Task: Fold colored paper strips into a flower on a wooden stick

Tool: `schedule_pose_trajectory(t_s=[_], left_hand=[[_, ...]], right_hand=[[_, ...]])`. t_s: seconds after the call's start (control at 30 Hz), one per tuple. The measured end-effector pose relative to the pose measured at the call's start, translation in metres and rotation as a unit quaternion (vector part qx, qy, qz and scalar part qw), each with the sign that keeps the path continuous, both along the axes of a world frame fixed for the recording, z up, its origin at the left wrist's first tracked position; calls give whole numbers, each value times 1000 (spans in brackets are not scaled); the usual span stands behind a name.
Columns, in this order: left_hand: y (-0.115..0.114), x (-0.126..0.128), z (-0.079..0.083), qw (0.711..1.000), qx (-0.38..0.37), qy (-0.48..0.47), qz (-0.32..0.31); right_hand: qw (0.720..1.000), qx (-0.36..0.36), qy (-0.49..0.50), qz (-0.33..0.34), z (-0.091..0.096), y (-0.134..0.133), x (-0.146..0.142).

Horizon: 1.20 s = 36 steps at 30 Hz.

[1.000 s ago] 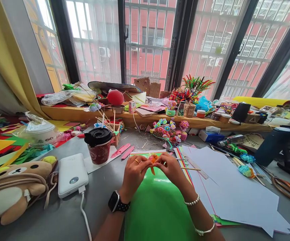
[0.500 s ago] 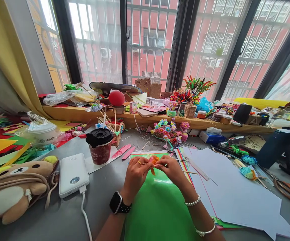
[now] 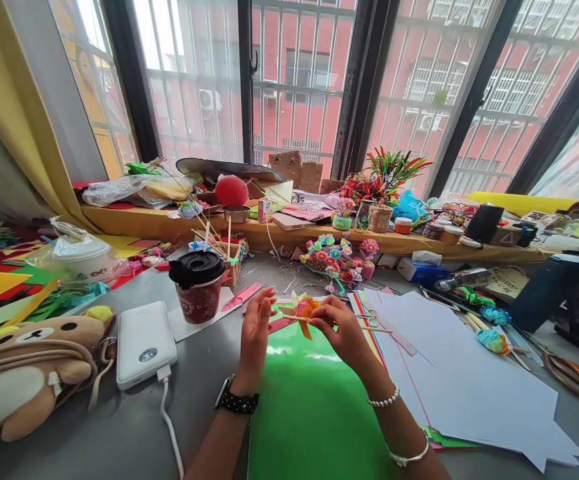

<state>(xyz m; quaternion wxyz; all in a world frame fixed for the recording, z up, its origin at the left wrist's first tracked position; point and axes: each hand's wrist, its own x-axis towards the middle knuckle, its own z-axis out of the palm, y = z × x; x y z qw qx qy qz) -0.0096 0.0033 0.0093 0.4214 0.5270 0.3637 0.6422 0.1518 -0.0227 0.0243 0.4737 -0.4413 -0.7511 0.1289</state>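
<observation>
A thin wooden stick (image 3: 380, 329) runs through my right hand (image 3: 338, 328), whose thumb and fingers are pinched on it. Yellow, pink and orange paper (image 3: 305, 307) is wrapped around the stick, and an orange tail hangs down from it. My left hand (image 3: 256, 325), wearing a black watch at the wrist, is raised just left of the stick with fingers extended, apart from the paper. Beneath both hands lies a glossy green mat (image 3: 314, 413). A pink strip (image 3: 280, 325) rests by my left fingers.
A lidded coffee cup (image 3: 198, 293) and a white power bank (image 3: 146, 343) with a cable stand left; a plush bear (image 3: 34, 373) lies beyond them. White sheets (image 3: 464, 367), scissors (image 3: 371, 319) and a dark bottle (image 3: 549, 293) are on the right. Pipe-cleaner flowers (image 3: 329, 257) sit behind.
My left hand has let go of the paper and moved left, its fingers opening out. The stick's left end now shows. My right hand stays pinched in nearly the same spot.
</observation>
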Motion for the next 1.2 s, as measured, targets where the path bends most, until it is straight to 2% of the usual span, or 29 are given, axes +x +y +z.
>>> schedule_pose_trajectory(t_s=[0.07,0.17,0.27,0.4,0.57,0.73,1.03,1.2], left_hand=[[0,1,5,980,-126,-124,-87],[-1,3,11,915,-247,-226,-224],[0,3,9,868,-275,-280,-303],[3,2,0,843,-255,-310,-358],[6,-2,-6,832,-244,-310,-390],[7,0,-6,831,-240,-328,-380],[7,1,-5,819,-266,-351,-368],[8,1,-6,809,-257,-355,-392]], right_hand=[[1000,7,1,23,1,-3,-4],[999,8,-9,52,0,-7,-10],[997,15,-24,72,-2,-8,-14],[995,47,-41,74,-4,-7,-16],[993,85,-74,42,-6,-5,-15],[990,102,-99,22,-10,-4,-17],[993,101,-62,27,-12,-3,-20],[993,106,-48,33,-12,-5,-21]])
